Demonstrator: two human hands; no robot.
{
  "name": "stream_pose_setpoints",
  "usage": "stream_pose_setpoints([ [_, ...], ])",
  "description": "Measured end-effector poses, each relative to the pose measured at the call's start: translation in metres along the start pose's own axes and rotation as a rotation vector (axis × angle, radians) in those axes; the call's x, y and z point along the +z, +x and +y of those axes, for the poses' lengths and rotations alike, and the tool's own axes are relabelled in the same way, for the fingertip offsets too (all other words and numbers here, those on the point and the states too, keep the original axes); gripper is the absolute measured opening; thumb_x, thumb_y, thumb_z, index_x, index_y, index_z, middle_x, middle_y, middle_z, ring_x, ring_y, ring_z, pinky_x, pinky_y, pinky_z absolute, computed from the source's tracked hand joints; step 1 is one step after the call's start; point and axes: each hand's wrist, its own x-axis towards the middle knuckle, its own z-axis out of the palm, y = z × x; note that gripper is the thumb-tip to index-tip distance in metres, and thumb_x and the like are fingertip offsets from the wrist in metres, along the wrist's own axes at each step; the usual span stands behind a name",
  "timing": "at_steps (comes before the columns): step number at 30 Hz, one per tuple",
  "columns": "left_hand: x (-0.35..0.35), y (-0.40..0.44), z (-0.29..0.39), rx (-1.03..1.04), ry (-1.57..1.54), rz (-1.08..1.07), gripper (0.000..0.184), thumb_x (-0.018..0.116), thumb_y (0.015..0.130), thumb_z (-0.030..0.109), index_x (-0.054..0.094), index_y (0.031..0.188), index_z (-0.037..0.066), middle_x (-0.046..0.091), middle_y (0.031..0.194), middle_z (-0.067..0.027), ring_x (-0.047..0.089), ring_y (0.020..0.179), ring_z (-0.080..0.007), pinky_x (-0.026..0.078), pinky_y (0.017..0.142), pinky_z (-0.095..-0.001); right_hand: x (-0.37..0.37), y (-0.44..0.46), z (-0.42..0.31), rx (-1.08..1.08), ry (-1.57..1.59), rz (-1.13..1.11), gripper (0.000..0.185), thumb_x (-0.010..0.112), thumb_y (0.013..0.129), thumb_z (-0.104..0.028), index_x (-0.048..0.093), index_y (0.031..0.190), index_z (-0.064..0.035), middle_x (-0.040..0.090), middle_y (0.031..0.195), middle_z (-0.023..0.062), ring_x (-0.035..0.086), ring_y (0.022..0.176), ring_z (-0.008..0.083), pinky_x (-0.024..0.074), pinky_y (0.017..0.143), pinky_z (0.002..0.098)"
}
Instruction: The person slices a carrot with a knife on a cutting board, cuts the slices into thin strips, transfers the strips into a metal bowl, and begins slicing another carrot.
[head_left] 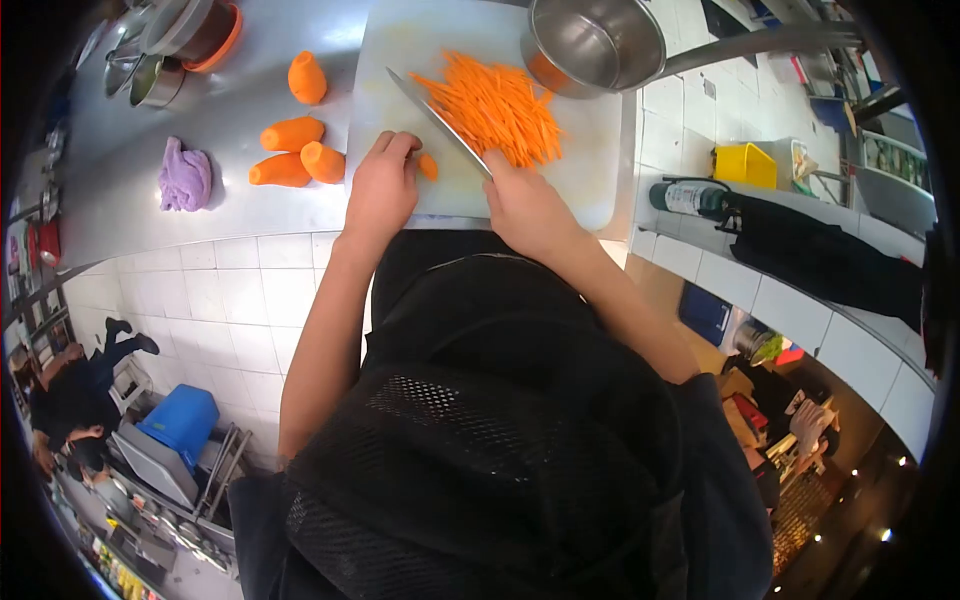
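Right hand: the knife (pixel 437 118) is grasped by the right hand (pixel 530 205), fingers closed around the handle, which is mostly hidden.
Blade: extended from the right-hand grip forward and to the left, tip farthest away; probably angled so that the edge is kept clear of the other hand.
Left hand: the left hand (pixel 383 190) is set to the left of the knife grip, fingers curled; probably tucked so that the tips are kept back from the blade. Whether anything is pinched cannot be told.
Carrot piece: a small carrot piece (pixel 428 166) is located left of the knife grip, between blade and left fingertips, just beside the latter; contact cannot be confirmed.
Carrot shreds: the carrot shreds (pixel 495 105) are heaped ahead of the knife grip, on the blade's right side; likely gathered there to leave room on the left.
Board: both hands are held over the near part of the white board (pixel 390 40).
Pot: a metal pot (pixel 597 45) is placed beyond the grip to the right, past the shreds.
Whole carrots: four whole carrots (pixel 292 133) are grouped left of the left hand, off the board; presumably kept within reach.
Cloth: a purple cloth (pixel 185 175) is left farther out, on the metal counter (pixel 230 80).
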Motion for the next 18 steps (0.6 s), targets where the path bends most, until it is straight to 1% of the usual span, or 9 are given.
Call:
stream_pose_setpoints([
  [1,0.002,-0.005,-0.002,-0.004,0.004,-0.009,0.020,0.062,0.090,-0.002,0.066,0.109,0.000,0.066,0.103,-0.0170,0.064,0.099,-0.0416,0.053,0.084,-0.0474,-0.003,-0.001,-0.008,-0.041,-0.027,-0.003,0.020,0.056,0.090,0.000,0.050,0.109,0.0039,0.066,0.084,0.0322,0.066,0.086,0.0515,0.0505,0.079,0.0601],
  [2,0.003,-0.010,-0.003,0.071,0.030,0.016,0.018,0.063,0.089,-0.002,0.067,0.106,0.000,0.066,0.102,-0.0164,0.064,0.098,-0.0405,0.053,0.084,-0.0469,0.000,-0.003,-0.011,-0.040,-0.019,-0.007,0.020,0.056,0.090,0.000,0.050,0.109,0.0039,0.066,0.084,0.0322,0.066,0.086,0.0515,0.0505,0.079,0.0601],
  [3,0.004,-0.011,-0.005,0.149,0.053,0.047,0.016,0.064,0.089,-0.002,0.067,0.104,0.000,0.066,0.101,-0.0158,0.064,0.097,-0.0394,0.053,0.084,-0.0463,0.001,-0.003,-0.015,-0.058,-0.011,-0.011,0.018,0.056,0.094,-0.004,0.049,0.109,0.0031,0.065,0.082,0.0321,0.065,0.083,0.0521,0.0494,0.076,0.0602],
  [4,0.007,-0.011,-0.005,0.151,0.054,0.053,0.016,0.064,0.089,-0.002,0.067,0.104,0.000,0.066,0.101,-0.0158,0.064,0.097,-0.0394,0.053,0.084,-0.0463,0.001,-0.002,-0.017,-0.080,-0.007,-0.013,0.017,0.055,0.099,-0.008,0.048,0.110,0.0023,0.064,0.081,0.0321,0.063,0.080,0.0527,0.0483,0.073,0.0602],
  [6,0.012,-0.009,-0.004,0.177,0.050,0.111,0.009,0.066,0.088,-0.002,0.068,0.096,-0.001,0.067,0.098,-0.0168,0.065,0.093,-0.0393,0.053,0.082,-0.0447,0.010,0.005,-0.016,-0.094,-0.018,-0.027,0.016,0.055,0.099,-0.007,0.048,0.108,0.0030,0.064,0.081,0.0323,0.063,0.081,0.0531,0.0482,0.074,0.0602],
  [11,0.013,-0.011,-0.010,0.161,0.047,0.121,0.008,0.067,0.088,-0.001,0.068,0.095,0.000,0.067,0.097,-0.0151,0.064,0.093,-0.0378,0.053,0.082,-0.0452,0.001,-0.010,-0.030,-0.116,-0.024,-0.079,0.015,0.055,0.099,-0.007,0.048,0.106,0.0047,0.064,0.084,0.0325,0.063,0.084,0.0541,0.0477,0.076,0.0602],
  [14,0.015,-0.010,-0.013,0.159,0.037,0.131,0.008,0.066,0.088,-0.001,0.068,0.095,0.001,0.065,0.096,-0.0140,0.063,0.093,-0.0364,0.053,0.083,-0.0457,0.007,-0.005,-0.029,-0.021,-0.047,-0.123,0.016,0.055,0.099,-0.007,0.048,0.107,0.0041,0.064,0.087,0.0333,0.063,0.088,0.0533,0.0469,0.078,0.0600],
  [16,0.018,-0.010,-0.015,0.166,0.028,0.134,0.007,0.066,0.087,-0.001,0.067,0.094,0.001,0.065,0.095,-0.0141,0.063,0.092,-0.0364,0.053,0.083,-0.0460,0.036,0.019,-0.018,-0.120,-0.001,0.050,0.016,0.055,0.099,-0.007,0.047,0.108,0.0040,0.064,0.089,0.0341,0.063,0.090,0.0528,0.0463,0.079,0.0602],
  [18,0.018,-0.011,-0.017,0.190,0.040,0.151,0.007,0.066,0.087,-0.001,0.066,0.094,0.001,0.064,0.094,-0.0142,0.062,0.091,-0.0365,0.053,0.083,-0.0464,0.026,0.034,-0.023,-0.075,-0.029,-0.005,0.016,0.055,0.099,-0.007,0.047,0.108,0.0039,0.063,0.090,0.0344,0.062,0.091,0.0531,0.0463,0.080,0.0601],
])
